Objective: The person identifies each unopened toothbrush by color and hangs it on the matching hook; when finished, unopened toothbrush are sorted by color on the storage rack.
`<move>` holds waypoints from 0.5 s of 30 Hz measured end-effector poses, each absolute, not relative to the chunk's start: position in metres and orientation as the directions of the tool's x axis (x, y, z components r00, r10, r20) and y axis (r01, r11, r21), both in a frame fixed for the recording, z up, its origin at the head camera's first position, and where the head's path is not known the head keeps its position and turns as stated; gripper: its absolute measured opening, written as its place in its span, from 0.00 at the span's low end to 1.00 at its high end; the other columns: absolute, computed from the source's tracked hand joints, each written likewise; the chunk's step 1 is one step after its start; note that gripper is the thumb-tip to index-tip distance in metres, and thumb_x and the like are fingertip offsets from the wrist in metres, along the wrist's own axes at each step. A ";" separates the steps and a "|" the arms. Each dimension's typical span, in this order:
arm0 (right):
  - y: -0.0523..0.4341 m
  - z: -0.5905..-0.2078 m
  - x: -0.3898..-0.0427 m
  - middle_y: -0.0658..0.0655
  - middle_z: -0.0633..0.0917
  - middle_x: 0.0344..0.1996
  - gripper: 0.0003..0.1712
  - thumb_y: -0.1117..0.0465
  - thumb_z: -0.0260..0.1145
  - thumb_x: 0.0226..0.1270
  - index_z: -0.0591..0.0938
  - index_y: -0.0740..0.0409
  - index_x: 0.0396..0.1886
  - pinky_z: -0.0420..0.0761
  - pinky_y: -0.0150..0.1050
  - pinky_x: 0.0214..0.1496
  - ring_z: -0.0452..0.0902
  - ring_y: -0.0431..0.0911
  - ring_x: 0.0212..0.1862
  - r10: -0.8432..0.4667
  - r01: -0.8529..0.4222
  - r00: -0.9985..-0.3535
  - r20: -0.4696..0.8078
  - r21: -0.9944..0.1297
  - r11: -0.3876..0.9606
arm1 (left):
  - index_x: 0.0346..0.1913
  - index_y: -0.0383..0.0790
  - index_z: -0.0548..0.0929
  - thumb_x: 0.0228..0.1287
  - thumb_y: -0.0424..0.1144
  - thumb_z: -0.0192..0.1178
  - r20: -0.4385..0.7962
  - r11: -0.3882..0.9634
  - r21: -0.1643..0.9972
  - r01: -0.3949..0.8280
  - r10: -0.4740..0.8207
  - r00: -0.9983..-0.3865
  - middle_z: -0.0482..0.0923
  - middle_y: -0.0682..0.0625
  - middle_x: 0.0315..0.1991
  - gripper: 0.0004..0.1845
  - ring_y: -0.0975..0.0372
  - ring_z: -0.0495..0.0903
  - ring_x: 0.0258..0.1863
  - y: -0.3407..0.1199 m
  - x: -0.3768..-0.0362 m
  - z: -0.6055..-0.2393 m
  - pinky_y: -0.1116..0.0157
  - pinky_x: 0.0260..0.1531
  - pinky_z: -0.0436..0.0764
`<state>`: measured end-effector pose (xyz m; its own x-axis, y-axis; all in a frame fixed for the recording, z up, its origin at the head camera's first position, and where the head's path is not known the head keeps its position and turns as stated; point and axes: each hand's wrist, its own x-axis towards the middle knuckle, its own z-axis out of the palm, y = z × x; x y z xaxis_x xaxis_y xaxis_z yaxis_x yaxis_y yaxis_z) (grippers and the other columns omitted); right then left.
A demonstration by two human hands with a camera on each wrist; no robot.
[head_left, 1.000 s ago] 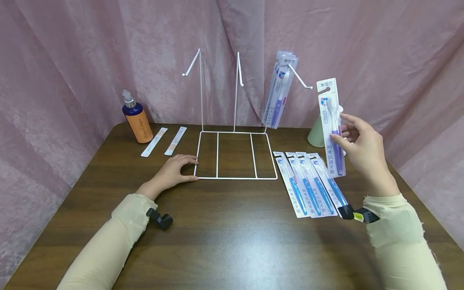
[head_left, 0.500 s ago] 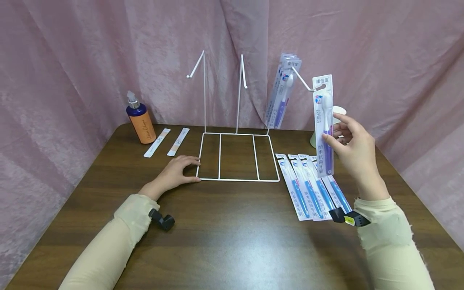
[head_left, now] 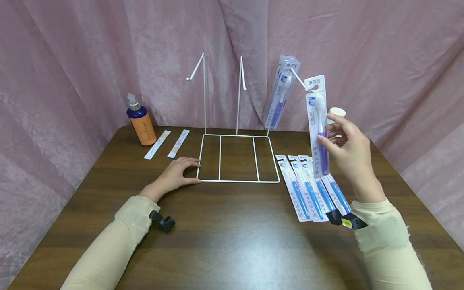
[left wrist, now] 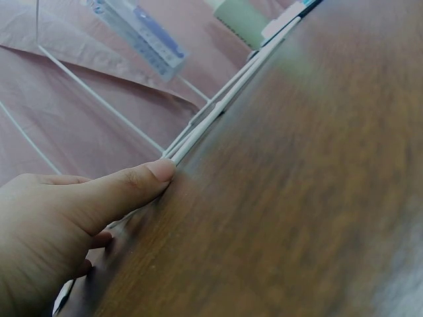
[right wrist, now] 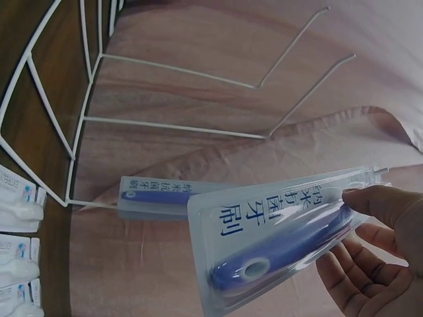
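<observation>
My right hand point(head_left: 351, 153) pinches a packaged purple toothbrush point(head_left: 317, 133) between thumb and fingers, holding it upright. The top of its card, with the hang slot, overlaps the outer end of the right hook of a white wire rack point(head_left: 239, 181). Farther back on that hook hang several packaged purple toothbrushes point(head_left: 280, 94). In the right wrist view, the held toothbrush point(right wrist: 284, 244) shows its handle end towards the camera. My left hand point(head_left: 173, 175) holds the rack's front left corner, thumb point(left wrist: 142, 188) at the front wire and fingers at the side wire.
Several packaged blue toothbrushes point(head_left: 297, 189) lie fanned out right of the rack. A green bottle with a white cap point(head_left: 337, 112) stands partly hidden behind the right hand. An orange and blue pump bottle point(head_left: 142, 125) and two slim white packets point(head_left: 157, 144) are at the left. The middle and left hooks point(head_left: 195, 66) are bare.
My right hand has carried the purple toothbrush leftward from beside the green bottle to the tip of the right hook. My left hand stays at the rack's corner.
</observation>
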<state>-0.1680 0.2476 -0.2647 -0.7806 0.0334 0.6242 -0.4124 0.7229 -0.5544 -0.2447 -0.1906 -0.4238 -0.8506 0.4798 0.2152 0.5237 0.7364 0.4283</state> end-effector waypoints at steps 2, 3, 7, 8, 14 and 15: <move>0.246 -0.265 -0.168 0.65 0.83 0.40 0.31 0.67 0.71 0.58 0.75 0.60 0.63 0.71 0.12 0.39 0.71 0.21 0.34 0.030 -0.416 -0.780 0.625 -0.554 0.721 | 0.55 0.42 0.81 0.50 0.53 0.72 0.213 0.738 0.427 0.522 0.479 -0.852 0.74 0.46 0.64 0.30 0.48 0.69 0.65 -0.191 -0.245 -0.424 0.43 0.66 0.61; 0.246 -0.265 -0.168 0.65 0.83 0.40 0.31 0.68 0.71 0.58 0.75 0.60 0.62 0.71 0.13 0.39 0.71 0.22 0.35 0.029 -0.419 -0.779 0.627 -0.554 0.720 | 0.55 0.42 0.81 0.50 0.53 0.72 0.212 0.739 0.427 0.521 0.478 -0.852 0.74 0.46 0.64 0.30 0.48 0.68 0.65 -0.191 -0.245 -0.423 0.43 0.66 0.61; 0.244 -0.267 -0.169 0.65 0.82 0.39 0.31 0.69 0.71 0.57 0.75 0.61 0.62 0.71 0.12 0.39 0.70 0.23 0.37 0.013 -0.436 -0.770 0.638 -0.541 0.720 | 0.55 0.42 0.81 0.51 0.53 0.72 0.209 0.742 0.426 0.518 0.476 -0.854 0.74 0.46 0.64 0.30 0.49 0.68 0.65 -0.191 -0.246 -0.423 0.43 0.66 0.61; 0.243 -0.268 -0.169 0.65 0.82 0.39 0.31 0.69 0.71 0.57 0.75 0.61 0.62 0.71 0.12 0.39 0.70 0.23 0.38 0.008 -0.441 -0.768 0.641 -0.537 0.720 | 0.56 0.42 0.81 0.51 0.53 0.72 0.210 0.742 0.425 0.518 0.476 -0.854 0.74 0.46 0.64 0.30 0.49 0.68 0.65 -0.191 -0.246 -0.423 0.43 0.66 0.61; 0.238 -0.275 -0.176 0.64 0.82 0.39 0.30 0.69 0.70 0.57 0.76 0.62 0.62 0.72 0.13 0.40 0.70 0.22 0.38 0.011 -0.442 -0.771 0.636 -0.548 0.711 | 0.55 0.42 0.81 0.51 0.52 0.72 0.209 0.741 0.425 0.520 0.478 -0.853 0.74 0.46 0.64 0.30 0.48 0.68 0.65 -0.190 -0.244 -0.422 0.43 0.66 0.61; 0.237 -0.276 -0.178 0.64 0.82 0.39 0.30 0.69 0.70 0.57 0.76 0.61 0.62 0.72 0.13 0.40 0.70 0.22 0.38 0.018 -0.437 -0.773 0.634 -0.553 0.710 | 0.55 0.42 0.81 0.51 0.52 0.72 0.207 0.741 0.425 0.520 0.479 -0.853 0.74 0.46 0.64 0.30 0.48 0.68 0.65 -0.190 -0.244 -0.423 0.43 0.66 0.61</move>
